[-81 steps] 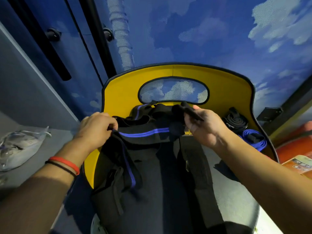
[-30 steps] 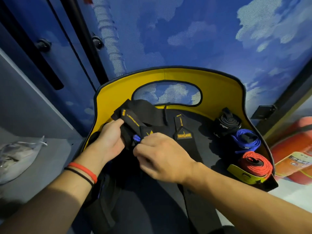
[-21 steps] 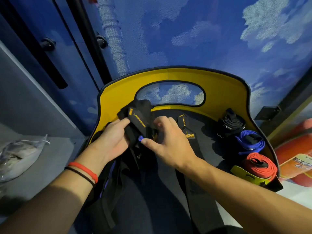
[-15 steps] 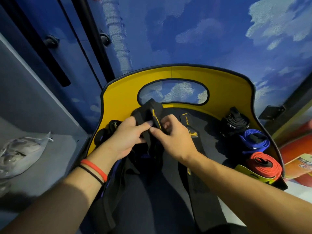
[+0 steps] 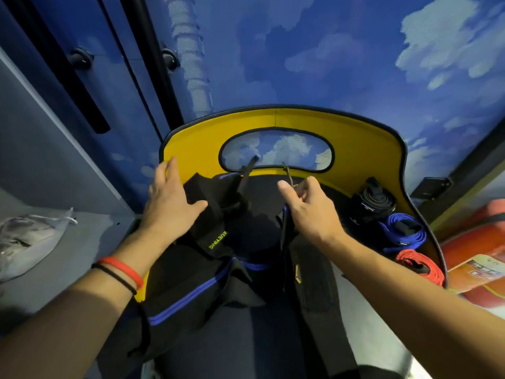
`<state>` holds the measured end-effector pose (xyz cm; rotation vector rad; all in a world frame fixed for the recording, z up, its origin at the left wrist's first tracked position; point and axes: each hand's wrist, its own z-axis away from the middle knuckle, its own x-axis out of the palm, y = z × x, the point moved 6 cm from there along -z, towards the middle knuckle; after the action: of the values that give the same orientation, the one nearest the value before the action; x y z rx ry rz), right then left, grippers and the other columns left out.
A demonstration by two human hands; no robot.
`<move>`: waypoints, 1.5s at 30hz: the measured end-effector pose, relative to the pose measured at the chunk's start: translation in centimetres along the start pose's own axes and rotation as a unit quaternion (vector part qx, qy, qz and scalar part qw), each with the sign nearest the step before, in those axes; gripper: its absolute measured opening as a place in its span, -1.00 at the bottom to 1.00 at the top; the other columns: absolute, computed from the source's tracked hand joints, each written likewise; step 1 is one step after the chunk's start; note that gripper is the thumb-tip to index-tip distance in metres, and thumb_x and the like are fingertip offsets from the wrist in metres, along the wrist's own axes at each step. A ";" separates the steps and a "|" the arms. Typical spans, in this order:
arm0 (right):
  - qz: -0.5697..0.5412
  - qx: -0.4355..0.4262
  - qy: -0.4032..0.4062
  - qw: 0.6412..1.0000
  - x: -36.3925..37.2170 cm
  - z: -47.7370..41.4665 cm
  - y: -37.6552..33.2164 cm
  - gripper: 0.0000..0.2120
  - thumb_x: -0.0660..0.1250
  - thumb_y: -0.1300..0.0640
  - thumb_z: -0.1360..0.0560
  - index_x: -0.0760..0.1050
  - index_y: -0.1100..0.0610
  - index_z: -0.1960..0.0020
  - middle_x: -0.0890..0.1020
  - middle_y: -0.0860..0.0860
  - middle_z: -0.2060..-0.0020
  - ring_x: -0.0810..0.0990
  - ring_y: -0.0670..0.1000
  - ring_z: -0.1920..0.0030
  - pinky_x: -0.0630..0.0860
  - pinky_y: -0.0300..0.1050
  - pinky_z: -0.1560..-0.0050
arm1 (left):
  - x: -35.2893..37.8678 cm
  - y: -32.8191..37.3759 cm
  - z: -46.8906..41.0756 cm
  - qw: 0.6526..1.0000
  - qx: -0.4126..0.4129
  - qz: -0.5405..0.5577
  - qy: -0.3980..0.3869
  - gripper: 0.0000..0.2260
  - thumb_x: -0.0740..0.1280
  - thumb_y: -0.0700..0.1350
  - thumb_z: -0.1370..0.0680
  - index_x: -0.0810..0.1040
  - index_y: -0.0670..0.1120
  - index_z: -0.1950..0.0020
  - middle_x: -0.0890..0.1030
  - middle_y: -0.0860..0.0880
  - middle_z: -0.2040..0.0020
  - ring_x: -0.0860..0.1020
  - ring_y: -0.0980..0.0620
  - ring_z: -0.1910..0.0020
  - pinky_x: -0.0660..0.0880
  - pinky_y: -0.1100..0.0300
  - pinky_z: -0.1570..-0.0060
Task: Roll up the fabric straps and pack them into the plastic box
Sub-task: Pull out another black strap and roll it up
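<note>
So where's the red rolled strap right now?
Head view, right side: the red strap roll sits in the yellow box, beside the blue roll.

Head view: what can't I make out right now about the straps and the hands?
All in the head view:
- Right hand grip: curled fingers hide whether it pinches the thin cord.
- Black straps: lower ends cut off by the bottom edge.
- Yellow box floor: covered by straps.
- Red roll: near edge behind the right forearm.
- Small yellow label: too small to read.

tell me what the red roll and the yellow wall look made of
Red roll: woven fabric webbing, matte; its coiled layers show a ribbed weave. Yellow wall: probably smooth plastic, even sheen, black edge trim; could be coated board.
</note>
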<state>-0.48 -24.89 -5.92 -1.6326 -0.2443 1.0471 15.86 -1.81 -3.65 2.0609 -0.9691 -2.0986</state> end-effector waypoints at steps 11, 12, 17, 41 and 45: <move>-0.072 -0.001 -0.079 0.994 3.1 0.7 -0.8 -0.53 0.55 -0.25 -0.35 0.43 0.08 0.21 0.48 -0.08 0.38 0.45 -0.07 0.33 0.42 -0.07 0.19 | 6.9 6.0 7.0 0.897 0.119 0.289 -0.312 -0.62 0.49 0.19 -0.48 0.60 -0.10 -0.03 0.67 0.11 0.14 0.64 0.13 0.07 0.54 0.07 -0.17; -0.078 -0.007 -0.078 0.994 3.3 0.7 -1.0 -0.53 0.57 -0.23 -0.35 0.42 0.09 0.22 0.45 -0.08 0.39 0.42 -0.08 0.34 0.39 -0.10 0.22 | 6.7 6.4 6.8 0.896 0.112 0.301 -0.307 -0.54 0.51 0.23 -0.44 0.56 -0.16 0.07 0.59 0.10 0.24 0.56 0.13 0.20 0.49 0.15 -0.02; -0.073 -0.020 -0.060 0.995 3.3 0.7 -1.1 -0.57 0.57 -0.14 -0.38 0.41 0.12 0.26 0.42 -0.09 0.45 0.37 -0.09 0.41 0.35 -0.15 0.32 | 6.1 6.8 5.8 0.917 0.064 0.305 -0.249 -0.71 0.46 -0.04 -0.53 0.53 -0.24 0.18 0.48 0.01 0.37 0.43 0.08 0.29 0.58 -0.08 0.09; -0.172 0.136 -0.167 0.961 1.6 1.0 -1.2 -0.78 0.54 0.06 -0.47 0.53 0.12 0.08 0.69 0.17 0.19 0.67 0.12 0.18 0.64 0.07 0.02 | 7.2 3.3 5.2 0.881 0.319 -0.236 -0.257 -0.44 0.21 0.41 -0.54 0.38 0.26 -0.51 0.07 0.19 -0.65 -0.30 -0.01 -0.63 -0.31 -0.38 -0.49; -0.232 0.182 -0.290 0.911 1.9 2.5 -1.2 -0.58 0.42 0.45 -0.45 0.49 0.10 -0.21 0.68 0.04 0.11 0.67 0.13 0.03 0.57 0.21 -0.18 | 8.5 -0.7 3.3 0.861 0.238 -0.369 -0.258 -0.36 0.24 0.37 -0.55 0.23 0.22 -0.59 -0.04 0.10 -0.68 -0.45 -0.15 -0.57 -0.35 -0.41 -0.46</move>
<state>-0.76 -21.48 -5.76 -0.8351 -0.7463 1.0978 12.11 -3.73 -11.75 2.4204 -0.8887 -3.2131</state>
